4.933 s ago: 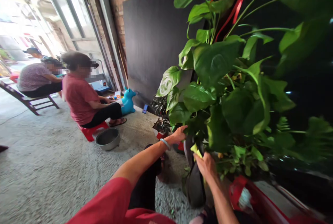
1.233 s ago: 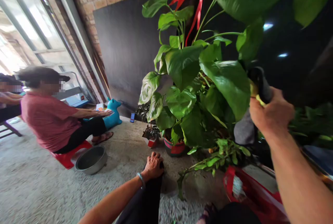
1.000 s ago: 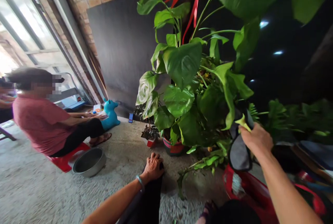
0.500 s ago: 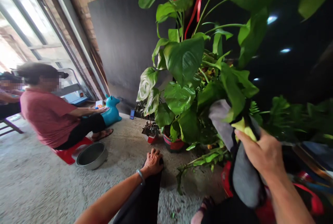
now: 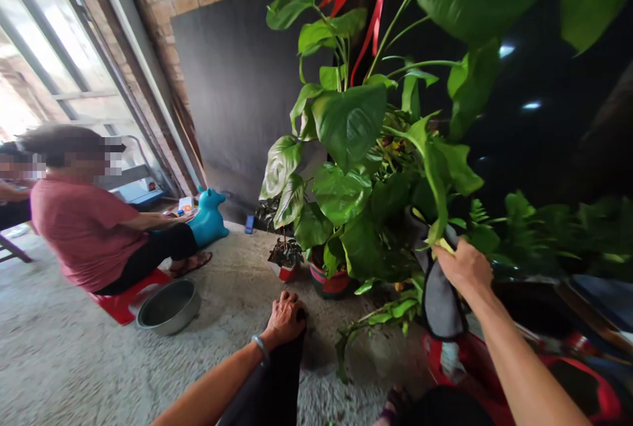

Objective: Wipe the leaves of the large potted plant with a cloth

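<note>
My right hand point(image 5: 467, 268) is closed on a grey cloth with black edging point(image 5: 442, 304), which hangs below the fingers. A yellow-green piece shows at the fingertips, beside the drooping tip of a leaf point(image 5: 432, 175). Whether the fingers also pinch that leaf is unclear. The leaf belongs to a tall, broad-leaved potted plant point(image 5: 349, 119). My left hand point(image 5: 287, 317), with a pale bangle at its wrist, rests over my dark-trousered knee point(image 5: 287, 366). Its fingers bend loosely over the knee and hold nothing.
A striped pot point(image 5: 329, 281) and a small potted plant point(image 5: 285, 258) stand ahead. Cut-looking stems point(image 5: 380, 314) lie low in front. Red bags point(image 5: 475, 353) are at right. Leftward are a grey basin point(image 5: 168, 307), a seated person point(image 5: 89, 221) and a blue animal toy point(image 5: 208, 215).
My right hand has moved away from me and a little left and up, carrying the cloth toward the plant. My left hand stays on the knee. The view has shifted slightly.
</note>
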